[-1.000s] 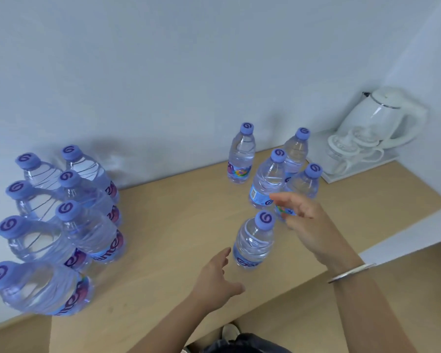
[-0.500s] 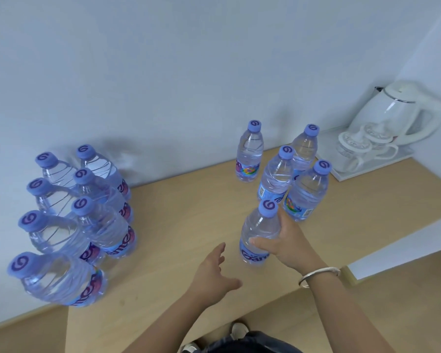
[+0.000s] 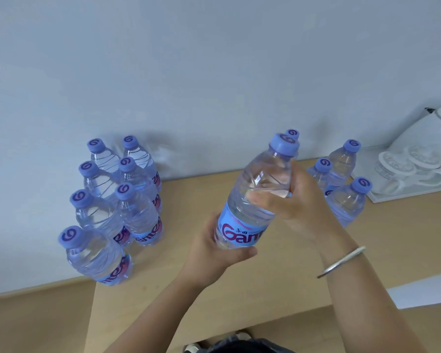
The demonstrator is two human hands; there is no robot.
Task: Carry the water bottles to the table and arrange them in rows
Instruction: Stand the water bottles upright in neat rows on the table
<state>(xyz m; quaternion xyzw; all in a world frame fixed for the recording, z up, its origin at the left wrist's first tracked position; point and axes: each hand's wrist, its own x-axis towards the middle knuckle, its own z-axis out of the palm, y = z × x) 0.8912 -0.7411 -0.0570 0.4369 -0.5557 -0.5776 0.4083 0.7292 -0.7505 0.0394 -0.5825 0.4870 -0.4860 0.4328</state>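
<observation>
A clear water bottle (image 3: 257, 192) with a purple cap and blue label is lifted above the wooden table (image 3: 186, 200). My right hand (image 3: 301, 200) grips its upper body, and my left hand (image 3: 214, 253) holds its base from below. On the left, several bottles (image 3: 117, 200) stand in two rows against the wall. On the right stands a looser group of bottles (image 3: 346, 192), partly hidden behind the raised bottle and my right hand.
A white electric kettle (image 3: 433, 128) and upturned white cups (image 3: 405, 164) sit on a tray (image 3: 392, 197) at the far right. The table's front edge runs along the bottom, with shoes (image 3: 196, 347) visible on the floor below.
My right hand has lifted the bottle off the table, and my left hand has come up and taken hold of its base. The view has shifted right.
</observation>
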